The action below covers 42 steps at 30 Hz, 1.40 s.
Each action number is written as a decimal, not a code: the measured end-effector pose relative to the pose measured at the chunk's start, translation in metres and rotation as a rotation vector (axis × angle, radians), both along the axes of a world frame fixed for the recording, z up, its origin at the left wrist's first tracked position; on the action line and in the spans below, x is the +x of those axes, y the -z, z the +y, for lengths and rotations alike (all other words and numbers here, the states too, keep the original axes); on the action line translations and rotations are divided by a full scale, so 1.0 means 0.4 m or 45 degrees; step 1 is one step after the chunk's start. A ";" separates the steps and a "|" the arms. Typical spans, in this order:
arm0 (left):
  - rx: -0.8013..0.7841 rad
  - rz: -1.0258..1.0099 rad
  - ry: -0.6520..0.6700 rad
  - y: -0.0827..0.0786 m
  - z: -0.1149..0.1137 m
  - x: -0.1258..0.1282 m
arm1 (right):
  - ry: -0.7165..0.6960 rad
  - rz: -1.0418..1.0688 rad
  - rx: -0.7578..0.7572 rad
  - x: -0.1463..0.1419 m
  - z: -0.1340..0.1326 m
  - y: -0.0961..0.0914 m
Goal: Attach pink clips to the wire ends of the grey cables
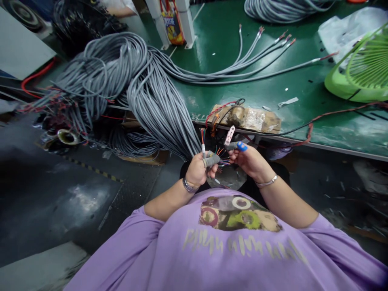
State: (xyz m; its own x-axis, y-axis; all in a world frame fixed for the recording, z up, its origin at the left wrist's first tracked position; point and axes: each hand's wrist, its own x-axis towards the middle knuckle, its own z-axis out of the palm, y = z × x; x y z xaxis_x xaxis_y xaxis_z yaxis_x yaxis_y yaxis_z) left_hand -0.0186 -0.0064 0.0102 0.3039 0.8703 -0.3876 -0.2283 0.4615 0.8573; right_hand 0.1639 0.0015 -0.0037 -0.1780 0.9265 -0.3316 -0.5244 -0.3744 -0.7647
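My left hand [198, 169] is closed around the end of a grey cable [203, 150], whose thin coloured wires [203, 135] point upward. Grey wrapping covers some of its fingers. More fine coloured wires [223, 161] fan out between my two hands. My right hand [250, 161] is pinched just to the right of those wires, with a blue cover on one digit and grey wrapping on another. From its fingertips a flat pale pink strip with small holes [230, 136] sticks up. Whether these fingertips also grip a wire is hidden.
A thick bundle of grey cables [163, 101] hangs over the edge of the green table [206, 60]. Ahead lies a taped cardboard piece [257, 120] with red and black leads. A green fan [360, 68] stands right; another person's arm [121, 11] shows at upper left.
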 end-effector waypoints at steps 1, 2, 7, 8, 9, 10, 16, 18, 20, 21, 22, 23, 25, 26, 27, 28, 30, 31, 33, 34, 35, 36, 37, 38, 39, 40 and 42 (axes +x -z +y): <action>-0.019 -0.019 0.022 -0.005 0.003 -0.003 | 0.004 0.019 -0.046 0.008 0.010 0.000; -0.033 -0.041 0.048 -0.010 0.007 -0.004 | 0.001 0.032 -0.081 0.014 0.020 -0.003; -0.055 -0.121 0.180 -0.037 0.021 0.009 | -0.199 0.104 -0.052 -0.003 0.062 -0.028; -0.065 -0.127 0.197 -0.042 0.024 0.013 | -0.211 0.105 -0.011 -0.012 0.066 -0.030; -0.076 -0.132 0.211 -0.045 0.027 0.016 | -0.172 0.086 0.041 -0.021 0.068 -0.030; -0.088 -0.136 0.221 -0.046 0.031 0.019 | -0.088 0.043 0.102 -0.030 0.070 -0.028; -0.137 -0.127 0.263 -0.038 0.049 0.021 | 0.361 -0.154 0.275 -0.073 0.071 -0.008; -0.150 -0.123 0.266 -0.035 0.052 0.022 | 0.262 -0.016 0.145 -0.082 0.074 -0.013; -0.160 -0.128 0.263 -0.034 0.053 0.023 | 0.205 0.128 -0.003 -0.088 0.078 -0.023; -0.163 -0.132 0.261 -0.033 0.053 0.023 | 0.205 0.178 -0.053 -0.091 0.080 -0.028; -0.165 -0.135 0.263 -0.031 0.053 0.023 | 0.217 0.209 -0.082 -0.092 0.082 -0.033; -0.167 -0.133 0.266 -0.030 0.053 0.023 | 0.234 0.227 -0.091 -0.093 0.083 -0.037; -0.169 -0.121 0.273 -0.025 0.052 0.024 | 0.267 0.242 -0.084 -0.094 0.085 -0.040; -0.170 -0.113 0.275 -0.022 0.052 0.024 | 0.278 0.247 -0.078 -0.094 0.086 -0.041; -0.169 -0.105 0.276 -0.020 0.053 0.025 | 0.283 0.250 -0.076 -0.094 0.086 -0.040; -0.169 -0.099 0.273 -0.018 0.053 0.026 | 0.280 0.255 -0.077 -0.094 0.086 -0.039; -0.171 -0.089 0.265 -0.017 0.055 0.027 | 0.259 0.271 -0.090 -0.094 0.084 -0.037; -0.172 -0.085 0.262 -0.018 0.055 0.028 | 0.245 0.281 -0.101 -0.094 0.083 -0.036; -0.172 -0.083 0.258 -0.020 0.055 0.028 | 0.213 0.304 -0.111 -0.092 0.080 -0.034; -0.169 -0.084 0.257 -0.021 0.053 0.027 | 0.196 0.315 -0.110 -0.090 0.079 -0.033; -0.164 -0.084 0.256 -0.022 0.049 0.027 | 0.178 0.324 -0.108 -0.087 0.077 -0.033; -0.155 -0.083 0.254 -0.024 0.045 0.026 | 0.159 0.330 -0.104 -0.083 0.075 -0.033; -0.143 -0.081 0.249 -0.025 0.038 0.025 | 0.139 0.335 -0.098 -0.079 0.073 -0.033; -0.128 -0.078 0.243 -0.026 0.030 0.025 | 0.117 0.336 -0.091 -0.073 0.071 -0.034; -0.110 -0.075 0.232 -0.028 0.022 0.025 | 0.092 0.336 -0.086 -0.068 0.069 -0.036; -0.089 -0.071 0.214 -0.031 0.013 0.025 | 0.065 0.332 -0.080 -0.064 0.068 -0.038; -0.046 -0.060 0.159 -0.037 -0.004 0.029 | 0.023 0.318 -0.072 -0.056 0.067 -0.043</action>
State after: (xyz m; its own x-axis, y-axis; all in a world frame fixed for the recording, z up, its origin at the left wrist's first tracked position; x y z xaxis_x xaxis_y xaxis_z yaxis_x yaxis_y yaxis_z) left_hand -0.0071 -0.0080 0.0249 0.4272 0.8105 -0.4006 -0.2068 0.5189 0.8294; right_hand 0.1413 0.0283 0.0135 -0.2446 0.9115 -0.3307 -0.7011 -0.4019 -0.5890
